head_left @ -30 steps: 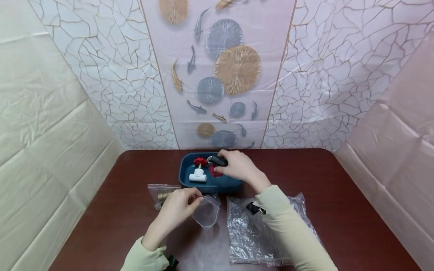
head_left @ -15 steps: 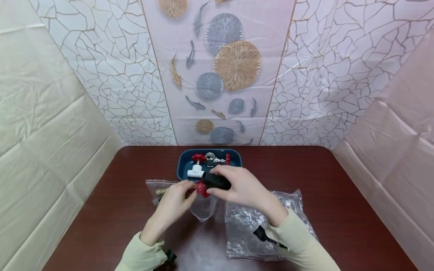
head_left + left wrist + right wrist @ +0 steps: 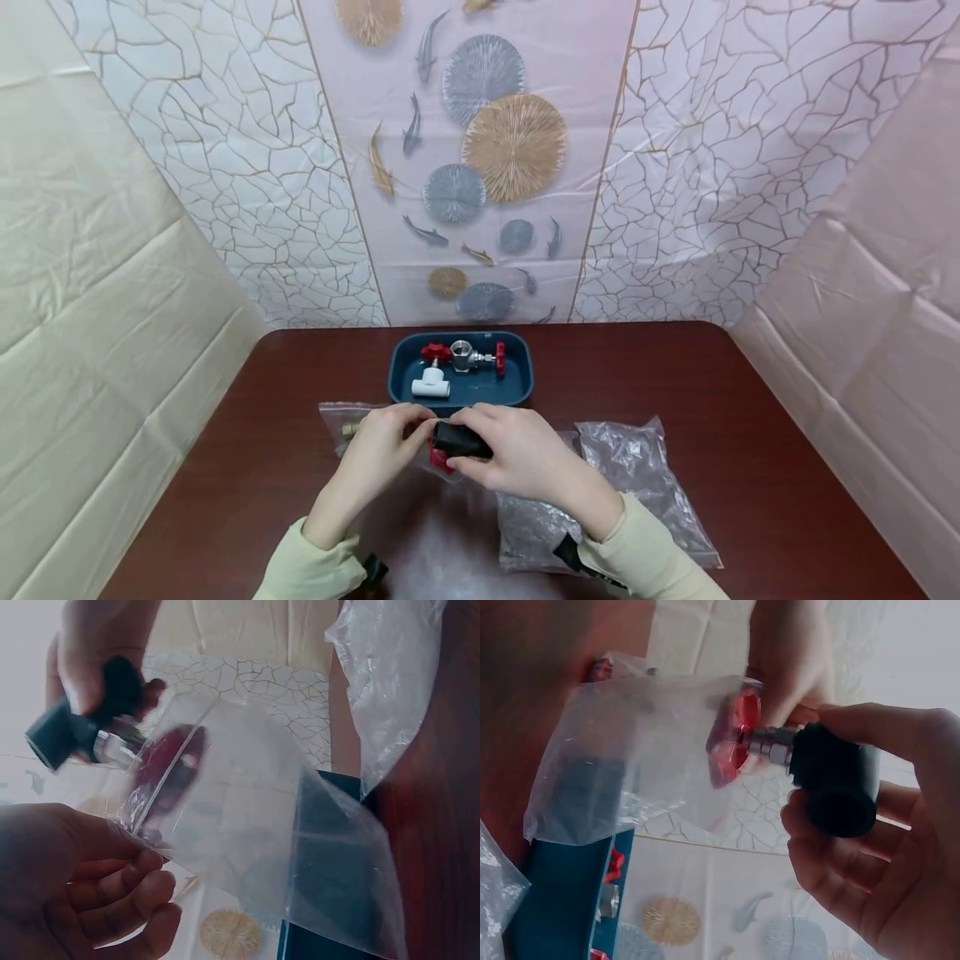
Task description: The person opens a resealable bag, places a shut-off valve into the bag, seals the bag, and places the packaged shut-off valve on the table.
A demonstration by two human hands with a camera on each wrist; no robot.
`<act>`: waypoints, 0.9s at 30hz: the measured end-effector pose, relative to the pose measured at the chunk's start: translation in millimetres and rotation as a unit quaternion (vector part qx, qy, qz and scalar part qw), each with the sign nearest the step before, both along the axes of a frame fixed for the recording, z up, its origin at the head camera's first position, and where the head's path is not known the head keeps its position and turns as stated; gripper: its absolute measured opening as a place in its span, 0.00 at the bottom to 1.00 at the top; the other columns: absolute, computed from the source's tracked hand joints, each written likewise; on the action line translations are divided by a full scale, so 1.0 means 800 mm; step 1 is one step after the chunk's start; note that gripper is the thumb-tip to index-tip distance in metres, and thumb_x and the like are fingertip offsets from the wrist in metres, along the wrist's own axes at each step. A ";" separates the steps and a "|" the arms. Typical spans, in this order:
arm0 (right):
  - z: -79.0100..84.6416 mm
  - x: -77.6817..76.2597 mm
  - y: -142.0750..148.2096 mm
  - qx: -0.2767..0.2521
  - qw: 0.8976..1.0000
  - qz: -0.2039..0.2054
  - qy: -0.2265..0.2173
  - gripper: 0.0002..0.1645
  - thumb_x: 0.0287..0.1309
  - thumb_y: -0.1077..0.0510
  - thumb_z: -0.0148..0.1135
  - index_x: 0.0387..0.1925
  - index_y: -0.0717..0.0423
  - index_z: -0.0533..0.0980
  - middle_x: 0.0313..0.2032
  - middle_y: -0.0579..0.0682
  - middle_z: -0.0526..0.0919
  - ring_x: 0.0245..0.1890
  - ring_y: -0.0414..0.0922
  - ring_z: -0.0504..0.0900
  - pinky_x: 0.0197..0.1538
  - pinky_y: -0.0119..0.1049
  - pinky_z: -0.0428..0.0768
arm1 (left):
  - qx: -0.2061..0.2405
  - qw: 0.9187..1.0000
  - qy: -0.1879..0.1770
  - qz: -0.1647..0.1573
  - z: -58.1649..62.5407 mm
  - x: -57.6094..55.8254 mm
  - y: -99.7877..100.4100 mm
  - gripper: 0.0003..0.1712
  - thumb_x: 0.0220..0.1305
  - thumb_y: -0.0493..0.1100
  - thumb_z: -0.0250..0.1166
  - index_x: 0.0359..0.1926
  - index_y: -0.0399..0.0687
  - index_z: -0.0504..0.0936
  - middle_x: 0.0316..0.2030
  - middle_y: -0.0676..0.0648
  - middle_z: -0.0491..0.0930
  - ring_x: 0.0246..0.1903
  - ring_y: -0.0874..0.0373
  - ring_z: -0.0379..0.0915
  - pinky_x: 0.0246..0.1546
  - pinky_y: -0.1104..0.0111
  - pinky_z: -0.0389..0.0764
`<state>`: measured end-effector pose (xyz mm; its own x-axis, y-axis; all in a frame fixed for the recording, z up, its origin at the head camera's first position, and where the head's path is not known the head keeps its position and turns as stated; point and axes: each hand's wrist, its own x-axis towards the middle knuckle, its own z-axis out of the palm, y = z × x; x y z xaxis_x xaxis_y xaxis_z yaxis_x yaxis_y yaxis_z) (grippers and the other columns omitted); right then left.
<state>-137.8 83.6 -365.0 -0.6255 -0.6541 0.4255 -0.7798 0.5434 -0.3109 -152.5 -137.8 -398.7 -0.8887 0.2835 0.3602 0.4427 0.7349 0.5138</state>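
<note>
My right hand [image 3: 525,450] grips a black valve [image 3: 836,780] by its tubular body. Its red handwheel [image 3: 735,739], on a metal stem, sits inside the mouth of a clear zip bag [image 3: 247,817]. At the bag's rim my left hand [image 3: 378,450] pinches the plastic between thumb and forefinger, the other fingers loosely curled in the left wrist view. Just beyond both hands stands a blue tray [image 3: 521,392]. Inside it lie a white tee-shaped valve [image 3: 431,383] with a red handwheel and a metal valve [image 3: 465,357], also with a red wheel.
Left of the hands lies another zip bag [image 3: 337,412] with a brass piece [image 3: 349,429] in it. Crinkled clear plastic bags [image 3: 637,467] lie to the right on the brown table [image 3: 247,467]. A patterned backdrop [image 3: 480,250] rises behind the tray.
My right hand has lifted the black valve out of the tray and brought it toward me to the bag. Its red handwheel has entered the bag's mouth. My left hand has stayed nearly still.
</note>
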 end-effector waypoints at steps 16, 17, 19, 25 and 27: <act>-0.036 0.008 -0.015 0.088 0.983 0.026 0.161 0.24 0.52 0.49 0.77 0.49 0.51 0.81 0.40 0.44 0.83 0.36 0.41 0.82 0.40 0.35 0.81 | 0.016 0.994 -0.067 -0.084 0.009 0.000 0.002 0.05 0.69 0.44 0.67 0.37 0.54 0.89 0.30 0.61 0.84 0.24 0.70 0.73 0.26 0.71 0.76; -0.038 0.009 -0.016 0.092 0.980 0.027 0.173 0.24 0.52 0.48 0.76 0.49 0.51 0.81 0.40 0.44 0.83 0.36 0.41 0.82 0.40 0.35 0.81 | 0.016 0.993 -0.070 -0.091 0.010 0.000 0.003 0.06 0.70 0.45 0.66 0.37 0.55 0.89 0.30 0.61 0.84 0.24 0.70 0.73 0.26 0.71 0.76; -0.042 0.011 -0.016 0.100 0.976 0.026 0.193 0.24 0.51 0.47 0.77 0.49 0.51 0.81 0.41 0.44 0.84 0.36 0.41 0.82 0.39 0.36 0.81 | 0.016 0.992 -0.074 -0.103 0.010 -0.001 0.005 0.06 0.70 0.45 0.66 0.37 0.54 0.89 0.29 0.61 0.83 0.24 0.70 0.73 0.26 0.71 0.77; -0.046 0.013 -0.016 0.120 0.974 0.027 0.190 0.25 0.53 0.46 0.76 0.50 0.51 0.81 0.41 0.45 0.84 0.37 0.40 0.84 0.37 0.34 0.81 | 0.007 0.992 -0.056 -0.114 0.012 0.000 0.012 0.06 0.69 0.43 0.66 0.36 0.55 0.89 0.29 0.62 0.83 0.27 0.71 0.75 0.30 0.71 0.78; -0.046 0.013 -0.015 0.129 0.975 0.028 0.181 0.25 0.54 0.45 0.75 0.50 0.51 0.81 0.41 0.45 0.84 0.37 0.39 0.84 0.36 0.33 0.81 | 0.002 0.993 -0.043 -0.114 0.012 0.000 0.015 0.05 0.69 0.43 0.67 0.36 0.54 0.89 0.29 0.61 0.83 0.27 0.71 0.75 0.30 0.71 0.77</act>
<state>-127.4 71.5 -401.5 -0.4257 -0.7966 0.4291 -0.8434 0.5212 0.1308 -152.4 -126.2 -389.2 -0.8289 0.4797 0.2878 0.5520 0.6183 0.5594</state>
